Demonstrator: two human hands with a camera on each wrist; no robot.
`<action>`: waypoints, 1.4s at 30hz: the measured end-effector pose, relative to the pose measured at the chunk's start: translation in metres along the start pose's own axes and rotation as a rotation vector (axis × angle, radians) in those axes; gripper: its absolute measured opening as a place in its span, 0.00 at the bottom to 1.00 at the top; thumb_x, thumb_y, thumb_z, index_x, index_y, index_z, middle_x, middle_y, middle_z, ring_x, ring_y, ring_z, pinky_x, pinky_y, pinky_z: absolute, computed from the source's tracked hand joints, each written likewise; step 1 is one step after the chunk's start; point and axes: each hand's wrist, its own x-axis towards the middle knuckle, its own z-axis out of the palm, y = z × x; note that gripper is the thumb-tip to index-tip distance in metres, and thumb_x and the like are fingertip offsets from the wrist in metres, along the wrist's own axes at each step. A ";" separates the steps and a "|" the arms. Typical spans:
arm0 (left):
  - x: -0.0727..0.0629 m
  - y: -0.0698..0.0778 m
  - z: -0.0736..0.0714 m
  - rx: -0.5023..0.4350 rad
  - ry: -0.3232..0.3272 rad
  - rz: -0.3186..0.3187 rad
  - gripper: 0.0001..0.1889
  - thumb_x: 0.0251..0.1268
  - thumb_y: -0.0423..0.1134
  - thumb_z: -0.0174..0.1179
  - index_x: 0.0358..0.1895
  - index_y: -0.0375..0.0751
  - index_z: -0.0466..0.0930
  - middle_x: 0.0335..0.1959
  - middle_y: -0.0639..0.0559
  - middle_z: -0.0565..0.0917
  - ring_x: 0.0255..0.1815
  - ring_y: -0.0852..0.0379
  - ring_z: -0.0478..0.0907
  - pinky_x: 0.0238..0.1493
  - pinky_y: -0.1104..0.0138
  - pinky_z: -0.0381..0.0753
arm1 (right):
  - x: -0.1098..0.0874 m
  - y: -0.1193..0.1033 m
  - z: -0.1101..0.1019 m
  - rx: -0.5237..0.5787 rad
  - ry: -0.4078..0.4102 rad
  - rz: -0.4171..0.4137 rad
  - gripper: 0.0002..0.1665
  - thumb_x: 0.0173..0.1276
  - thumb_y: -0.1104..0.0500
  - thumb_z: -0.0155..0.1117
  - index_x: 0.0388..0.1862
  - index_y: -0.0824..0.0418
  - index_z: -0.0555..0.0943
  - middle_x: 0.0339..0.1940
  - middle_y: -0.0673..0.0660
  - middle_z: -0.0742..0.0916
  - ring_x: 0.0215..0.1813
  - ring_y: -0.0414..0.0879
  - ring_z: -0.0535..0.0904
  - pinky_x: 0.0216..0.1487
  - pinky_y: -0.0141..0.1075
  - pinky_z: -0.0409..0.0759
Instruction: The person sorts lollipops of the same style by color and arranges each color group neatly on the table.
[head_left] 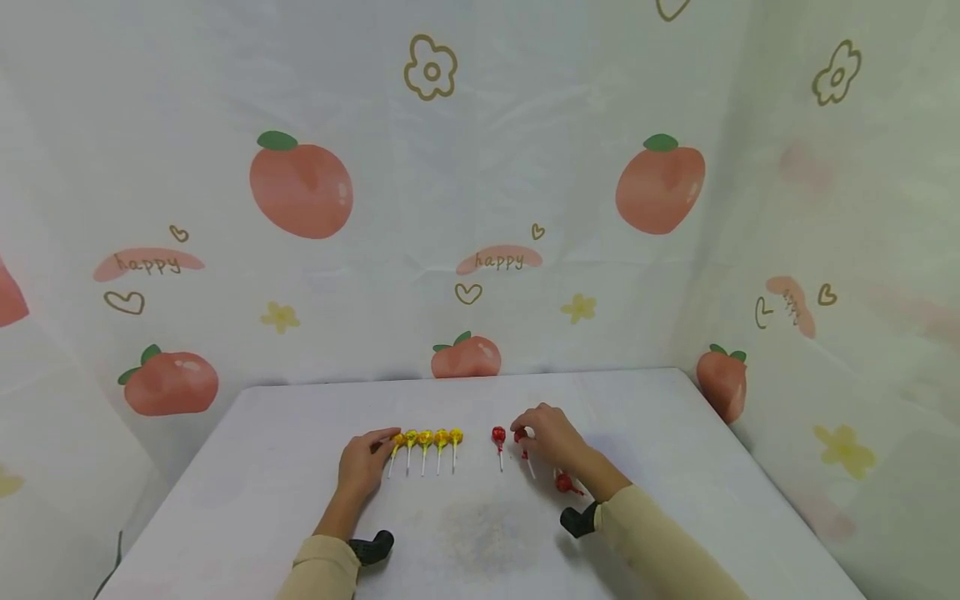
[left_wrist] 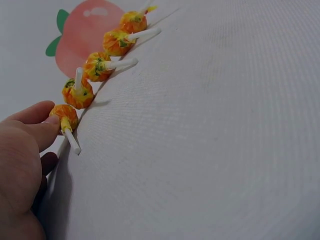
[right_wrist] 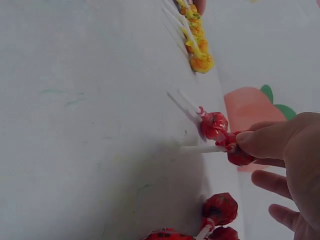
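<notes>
Several yellow-wrapped lollipops (head_left: 425,438) lie in a row on the table, sticks toward me. My left hand (head_left: 362,463) pinches the leftmost yellow lollipop (left_wrist: 65,116) by its wrapped head, between thumb and forefinger. On the right, my right hand (head_left: 553,437) holds a red lollipop (right_wrist: 239,150) by its head, its white stick pointing away from the fingers. Just left of it lies another red lollipop (head_left: 498,435). More red lollipops (right_wrist: 220,209) are below the right hand, one of them a red lollipop (head_left: 564,482) lying sideways near the wrist; the hand and forearm partly hide this group.
The white table (head_left: 315,417) meets a wall sheet (head_left: 540,100) printed with fruit, flowers and hearts at its back edge. A second sheet (head_left: 855,217) hangs along the right side. Black wrist straps (head_left: 372,547) sit on both forearms.
</notes>
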 end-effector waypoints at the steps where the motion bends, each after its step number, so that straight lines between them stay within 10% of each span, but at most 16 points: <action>1: 0.000 0.000 0.000 0.001 0.000 0.001 0.13 0.67 0.33 0.61 0.54 0.43 0.85 0.45 0.47 0.84 0.44 0.49 0.75 0.48 0.52 0.74 | 0.002 0.000 0.001 0.005 0.006 0.012 0.12 0.61 0.60 0.72 0.45 0.56 0.87 0.36 0.46 0.86 0.42 0.46 0.76 0.47 0.42 0.74; 42: 0.000 -0.001 0.001 -0.003 -0.005 -0.024 0.14 0.68 0.34 0.60 0.54 0.44 0.84 0.46 0.47 0.84 0.45 0.49 0.75 0.49 0.52 0.75 | 0.025 0.003 0.022 0.069 -0.032 0.126 0.09 0.62 0.64 0.69 0.42 0.62 0.86 0.35 0.51 0.84 0.39 0.46 0.77 0.47 0.42 0.78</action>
